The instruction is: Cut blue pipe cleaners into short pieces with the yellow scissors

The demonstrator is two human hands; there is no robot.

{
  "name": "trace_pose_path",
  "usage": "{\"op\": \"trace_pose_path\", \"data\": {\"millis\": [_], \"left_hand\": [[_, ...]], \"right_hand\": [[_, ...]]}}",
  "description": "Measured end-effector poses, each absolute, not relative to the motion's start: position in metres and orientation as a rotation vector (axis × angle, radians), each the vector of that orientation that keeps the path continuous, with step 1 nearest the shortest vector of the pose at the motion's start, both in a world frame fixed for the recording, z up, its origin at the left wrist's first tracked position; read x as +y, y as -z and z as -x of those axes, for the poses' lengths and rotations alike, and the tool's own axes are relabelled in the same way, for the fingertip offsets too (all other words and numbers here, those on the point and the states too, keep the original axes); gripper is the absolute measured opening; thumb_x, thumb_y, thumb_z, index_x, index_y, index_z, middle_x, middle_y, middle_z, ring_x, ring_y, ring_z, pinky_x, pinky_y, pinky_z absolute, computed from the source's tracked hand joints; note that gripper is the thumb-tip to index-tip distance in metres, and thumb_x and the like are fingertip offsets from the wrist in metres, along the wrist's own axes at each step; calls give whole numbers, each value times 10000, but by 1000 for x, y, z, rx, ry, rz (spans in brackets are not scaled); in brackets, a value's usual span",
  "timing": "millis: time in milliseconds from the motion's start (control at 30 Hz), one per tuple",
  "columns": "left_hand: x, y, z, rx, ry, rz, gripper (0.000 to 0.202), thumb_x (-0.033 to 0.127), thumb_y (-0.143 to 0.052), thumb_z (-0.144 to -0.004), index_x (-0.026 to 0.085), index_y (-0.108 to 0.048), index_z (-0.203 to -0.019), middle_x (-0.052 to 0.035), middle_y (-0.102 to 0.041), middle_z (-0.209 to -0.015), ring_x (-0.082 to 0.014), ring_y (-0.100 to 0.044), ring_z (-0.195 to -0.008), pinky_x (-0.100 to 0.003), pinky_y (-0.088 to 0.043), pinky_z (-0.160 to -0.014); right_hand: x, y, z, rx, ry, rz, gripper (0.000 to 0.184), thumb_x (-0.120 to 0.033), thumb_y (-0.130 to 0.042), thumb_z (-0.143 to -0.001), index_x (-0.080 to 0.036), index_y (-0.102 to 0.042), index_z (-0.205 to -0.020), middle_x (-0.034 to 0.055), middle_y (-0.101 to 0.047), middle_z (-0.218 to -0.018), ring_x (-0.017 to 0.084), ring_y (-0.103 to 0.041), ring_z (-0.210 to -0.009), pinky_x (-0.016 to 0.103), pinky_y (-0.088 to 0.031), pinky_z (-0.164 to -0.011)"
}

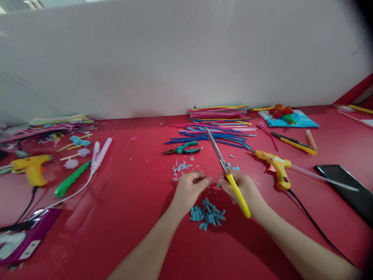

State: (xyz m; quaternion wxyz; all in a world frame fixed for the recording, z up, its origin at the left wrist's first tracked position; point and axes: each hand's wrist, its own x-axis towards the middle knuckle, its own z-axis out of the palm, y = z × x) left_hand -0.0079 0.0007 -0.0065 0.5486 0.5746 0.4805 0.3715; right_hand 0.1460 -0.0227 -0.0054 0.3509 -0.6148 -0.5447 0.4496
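Note:
My right hand is wrapped round a pair of scissors with yellow handles, blades pointing up and away from me. A tiny blue piece shows at the fingertips of that hand. Facing it, my left hand has thumb and fingers pinched together; whatever they may hold is too small to make out. Just below the hands lies a heap of short blue strips. Pale blue clippings are scattered beyond my left hand, and more blue bits lie behind my right hand.
Pliers and bundled pipe cleaners lie farther back on the red table. A yellow glue gun, a cutter and a phone are rightward. Another glue gun, a green-handled tool and a purple power strip sit left.

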Motion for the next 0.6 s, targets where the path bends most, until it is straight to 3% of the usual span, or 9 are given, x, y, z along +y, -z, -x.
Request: {"op": "trace_pose_path", "data": {"millis": [133, 300, 467, 600], "left_hand": [[-5, 8, 3, 1085, -922, -1503, 71, 221, -600, -637, 202, -648, -686, -43, -614, -690, -173, -536, -657, -271, -396, -625], [-8, 7, 1, 1101, -988, -1526, 52, 210, -596, -643, 202, -646, -649, -30, -606, -638, -156, -523, -600, -262, -404, -590], [3, 7, 10, 1149, -1162, -1090, 103, 215, -638, -611, 168, -644, -702, -21, -618, -659, -132, -538, -622, -242, -407, -625], [10, 8, 14, 1033, -1364, -828, 90, 179, -645, -604, 156, -630, -689, 0, -601, -616, -99, -523, -594, -225, -399, -624]], "right_hand": [[-22, 13, -146, -1494, -1101, 1590, 147, -334, -457, -689, -197, -414, -657, -83, -339, -453, 56, -318, -372, 188, -252, -373], [-22, 15, -148, -1580, -997, 1556, 210, -371, -462, -702, -200, -375, -618, -63, -343, -506, 71, -334, -453, 194, -253, -415], [-24, 3, -152, -1884, -661, 1727, 269, -441, -497, -681, -207, -369, -645, -62, -372, -495, 79, -340, -441, 200, -218, -422], [-26, 4, -152, -2134, -441, 1806, 280, -481, -444, -716, -212, -391, -770, -29, -506, -574, 109, -452, -472, 209, -224, -443]]}}
